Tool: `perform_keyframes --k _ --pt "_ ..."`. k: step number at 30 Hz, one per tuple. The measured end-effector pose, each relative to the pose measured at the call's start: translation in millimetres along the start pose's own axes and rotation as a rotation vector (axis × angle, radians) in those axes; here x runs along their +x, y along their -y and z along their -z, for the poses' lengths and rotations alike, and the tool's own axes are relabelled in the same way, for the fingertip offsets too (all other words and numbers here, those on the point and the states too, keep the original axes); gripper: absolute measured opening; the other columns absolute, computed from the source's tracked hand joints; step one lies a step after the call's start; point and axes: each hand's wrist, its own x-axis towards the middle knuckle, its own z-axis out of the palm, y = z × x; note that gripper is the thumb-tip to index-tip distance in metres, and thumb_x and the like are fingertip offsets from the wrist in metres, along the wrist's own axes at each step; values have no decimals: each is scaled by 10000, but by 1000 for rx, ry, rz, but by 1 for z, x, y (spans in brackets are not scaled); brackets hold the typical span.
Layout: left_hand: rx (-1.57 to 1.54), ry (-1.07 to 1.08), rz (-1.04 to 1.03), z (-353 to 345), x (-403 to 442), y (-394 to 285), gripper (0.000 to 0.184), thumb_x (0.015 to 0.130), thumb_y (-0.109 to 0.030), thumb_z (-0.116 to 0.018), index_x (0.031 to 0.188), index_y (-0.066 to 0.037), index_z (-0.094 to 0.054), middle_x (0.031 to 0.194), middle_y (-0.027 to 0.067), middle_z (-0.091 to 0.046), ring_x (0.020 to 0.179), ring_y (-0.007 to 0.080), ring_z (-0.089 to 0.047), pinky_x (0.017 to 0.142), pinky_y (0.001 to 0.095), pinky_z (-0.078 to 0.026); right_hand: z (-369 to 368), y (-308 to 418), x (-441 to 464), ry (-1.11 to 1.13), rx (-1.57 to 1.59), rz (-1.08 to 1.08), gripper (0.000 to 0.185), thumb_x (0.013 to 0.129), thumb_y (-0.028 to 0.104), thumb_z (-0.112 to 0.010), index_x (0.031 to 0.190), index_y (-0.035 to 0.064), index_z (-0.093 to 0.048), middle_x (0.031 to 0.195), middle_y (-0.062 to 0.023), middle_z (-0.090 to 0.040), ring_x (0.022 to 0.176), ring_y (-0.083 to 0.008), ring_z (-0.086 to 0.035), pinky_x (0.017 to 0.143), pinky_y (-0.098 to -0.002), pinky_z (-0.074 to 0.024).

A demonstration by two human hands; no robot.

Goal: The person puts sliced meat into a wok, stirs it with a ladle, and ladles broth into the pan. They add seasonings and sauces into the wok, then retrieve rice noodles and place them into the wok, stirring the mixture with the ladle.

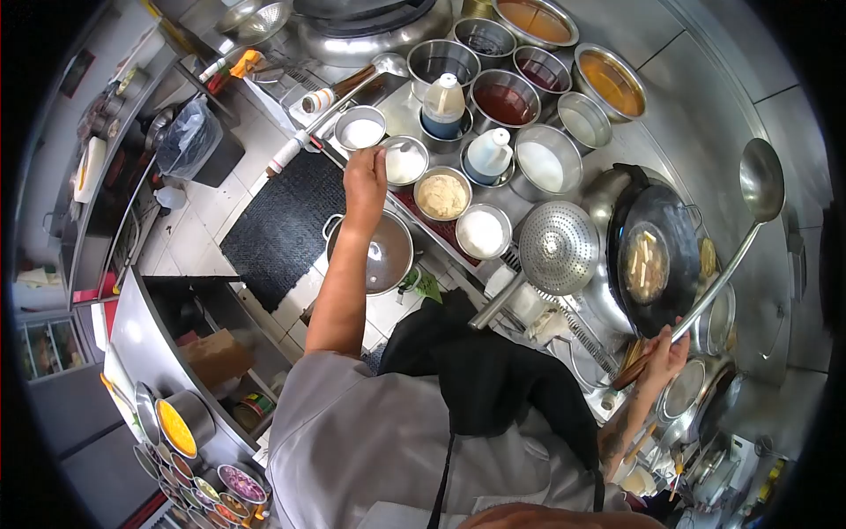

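Observation:
My left hand (366, 179) is closed at the edge of a metal bowl of white powder (404, 166). It pinches a small metal spoon (402, 149), whose tip is over the powder. On the right, my right hand (667, 353) is wrapped round the handle of a long ladle (762, 181). The ladle's bowl is raised above the far side of the stove, and its brown wooden grip shows below the hand. Beside that hand, a black wok (683, 238) sits on the burner with pale pieces of food (646, 264) in liquid.
Bowls of white powder (361, 132), tan powder (442, 195) and white grains (483, 231) crowd the counter beside two squeeze bottles (443, 108). A perforated strainer (559, 248) lies left of the wok. A large pot (379, 256) stands below my left forearm, near a black mat (286, 229).

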Motion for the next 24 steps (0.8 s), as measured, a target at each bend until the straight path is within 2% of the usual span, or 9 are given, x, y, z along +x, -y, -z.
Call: perform_keyframes --k 2,6,9,15,24 --pt "-24 -2 8 -5 -3 -4 115 917 -72 -597 893 31 -641 803 213 -624 726 387 -604 658 437 -472 0 2 -4 -33 3 7 316 940 55 -577 1241 -5 -501 639 -2 -504 453 -62 -445 409 -203 -335" --pt "29 15 73 -1 -1 -10 128 920 -78 -591 889 37 -639 805 213 -635 738 385 -616 670 443 -477 9 5 -10 -46 -76 11 317 942 42 -558 1250 -8 -499 634 -4 -506 451 -60 -446 401 -201 -337" --pt "15 32 49 -8 -2 -4 123 918 -75 -593 888 36 -639 792 208 -629 733 383 -614 670 441 -479 14 4 -13 -51 -75 7 302 937 40 -576 1235 12 -534 676 18 -516 480 -27 -441 422 -184 -325" --pt "52 9 -3 -13 -3 1 103 910 -64 -600 896 33 -630 782 209 -621 727 382 -611 670 438 -479 18 0 -15 -57 -45 31 316 937 32 -568 1248 7 -524 698 10 -527 478 -34 -448 415 -184 -330" --pt "-43 83 90 -3 -4 -7 134 919 -84 -598 888 42 -630 768 217 -631 683 370 -620 628 412 -479 5 11 -17 16 -44 2 348 933 15 -535 1273 -36 -476 715 -16 -536 474 -60 -469 412 -193 -343"
